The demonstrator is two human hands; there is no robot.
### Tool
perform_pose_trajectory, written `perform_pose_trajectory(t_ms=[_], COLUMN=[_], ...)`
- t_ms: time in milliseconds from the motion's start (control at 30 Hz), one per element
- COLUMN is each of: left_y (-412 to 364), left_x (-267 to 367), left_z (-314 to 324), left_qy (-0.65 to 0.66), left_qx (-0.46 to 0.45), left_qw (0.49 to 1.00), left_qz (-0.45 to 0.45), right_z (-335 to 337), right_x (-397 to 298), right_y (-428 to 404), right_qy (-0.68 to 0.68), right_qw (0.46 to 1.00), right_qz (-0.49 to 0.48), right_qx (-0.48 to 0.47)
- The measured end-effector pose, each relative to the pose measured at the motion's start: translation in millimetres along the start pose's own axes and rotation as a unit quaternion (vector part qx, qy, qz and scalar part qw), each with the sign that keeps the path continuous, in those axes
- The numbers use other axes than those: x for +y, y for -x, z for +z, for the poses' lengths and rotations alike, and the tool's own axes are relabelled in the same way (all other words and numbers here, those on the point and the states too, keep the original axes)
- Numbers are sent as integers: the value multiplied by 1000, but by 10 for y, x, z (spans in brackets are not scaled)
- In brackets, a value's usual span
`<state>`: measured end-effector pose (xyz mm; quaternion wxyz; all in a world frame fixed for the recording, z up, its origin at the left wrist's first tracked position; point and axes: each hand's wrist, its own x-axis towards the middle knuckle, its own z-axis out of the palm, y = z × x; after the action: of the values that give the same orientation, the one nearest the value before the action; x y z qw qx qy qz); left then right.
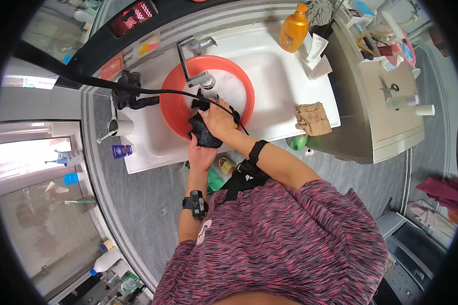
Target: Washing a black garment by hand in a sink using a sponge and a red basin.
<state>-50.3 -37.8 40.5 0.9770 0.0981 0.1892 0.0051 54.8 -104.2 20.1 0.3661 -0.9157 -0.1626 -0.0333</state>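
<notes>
A wet black article, seemingly cloth, lies over the near rim of a red plastic basin. My left hand holds it from the near side, palm up beneath it. Pressed on top of it is my right hand, fingers curled round a small yellow object, mostly hidden by the hand. White suds fill the basin, and more black material sits in them. The swivel arm of a chrome faucet reaches over the basin.
Another wet black article hangs at the left of the white sink. A black cable crosses above the basin. An orange pump bottle, a white tube, a cup and a folded brown cloth stand or lie rightward.
</notes>
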Motion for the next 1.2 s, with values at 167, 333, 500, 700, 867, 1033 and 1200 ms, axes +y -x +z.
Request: perform_pose_trajectory(t_ms=[167,333,500,700,867,1033,1200], left_y=[-72,-76,-96,-141,-162,-173,-192], left_x=[197,132,176,331,174,265,293], left_z=[-532,-155,-201,-406,-36,-157,41], left_qy=[-62,18,79,-25,34,34,21], left_qx=[-10,-37,-9,-218,-16,-22,9], left_qw=[998,999,997,976,999,999,1000], left_qz=[10,17,-1,3,4,-18,10], right_z=[-99,57,-35,-108,24,-31,-78], right_x=[-541,-223,-366,-489,-208,-607,-352], right_y=[378,14,-11,35,-165,370,-356], right_qy=[5,17,-15,-5,-13,-35,-28], right_qw=[979,980,997,973,998,963,990], right_qz=[-179,-187,-55,-197,-54,-257,-70], right_qx=[-99,-68,-52,-123,-5,-69,-123])
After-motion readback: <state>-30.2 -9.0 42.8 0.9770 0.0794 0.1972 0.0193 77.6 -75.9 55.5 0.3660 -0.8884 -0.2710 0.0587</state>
